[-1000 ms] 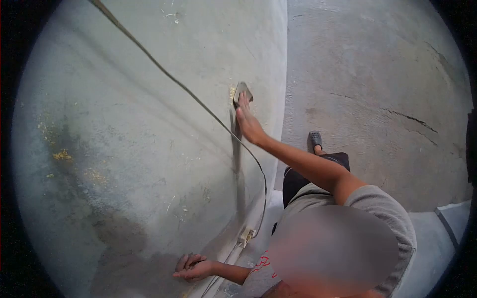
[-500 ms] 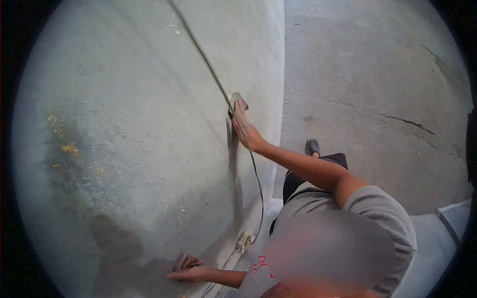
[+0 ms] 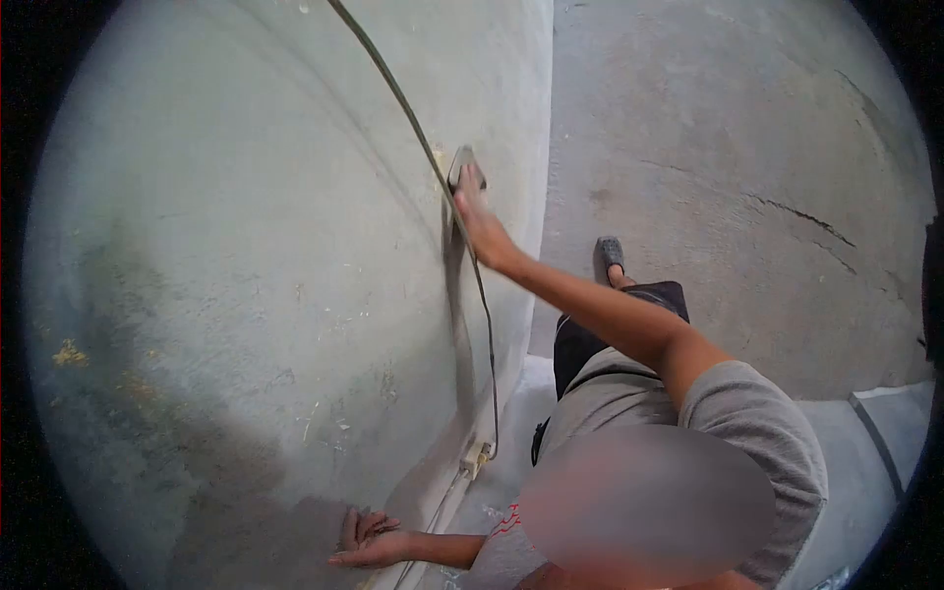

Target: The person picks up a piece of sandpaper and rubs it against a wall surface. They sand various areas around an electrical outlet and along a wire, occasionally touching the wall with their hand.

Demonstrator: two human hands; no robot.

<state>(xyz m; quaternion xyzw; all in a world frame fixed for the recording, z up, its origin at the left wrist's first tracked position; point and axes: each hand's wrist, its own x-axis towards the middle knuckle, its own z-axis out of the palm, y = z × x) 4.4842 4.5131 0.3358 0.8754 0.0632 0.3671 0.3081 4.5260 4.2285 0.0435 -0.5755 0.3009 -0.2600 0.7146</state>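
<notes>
In the head view, the right arm (image 3: pixel 600 315) reaches from the person's shoulder leftward and far, a little bent at the elbow, to a pale grey-green wall (image 3: pixel 246 197); the right hand (image 3: pixel 482 224) lies back-outward near the wall's right edge, its fingers fairly straight and close together over a flat grey piece (image 3: pixel 462 155), though whether they grip its edges I cannot tell; the left hand (image 3: pixel 379 547) sits at the near side, palm turned up and fingers partly curled and apart, close to the wall, and I cannot tell whether anything rests in the palm; the flat piece is against the wall, just beyond the right fingertips, grey and roughly diamond-shaped, with a darker edge at its left; yellowish patches (image 3: pixel 69 354) mark the wall well to the left; a cable (image 3: pixel 401 98) hangs in front of the wall, passes along the thumb side of the right hand and runs near to a small pale connector box (image 3: pixel 472 460); the right hand's fingers are blurred and cover the near part of the flat piece, so its full outline and thickness are hard to make out; a grey blurred oval hides part of the person and the grey shirt (image 3: pixel 757 403); the cable's far end is cut off at the border; one shoe (image 3: pixel 610 251) shows on the floor (image 3: pixel 708 118), to the right of the wall.
</notes>
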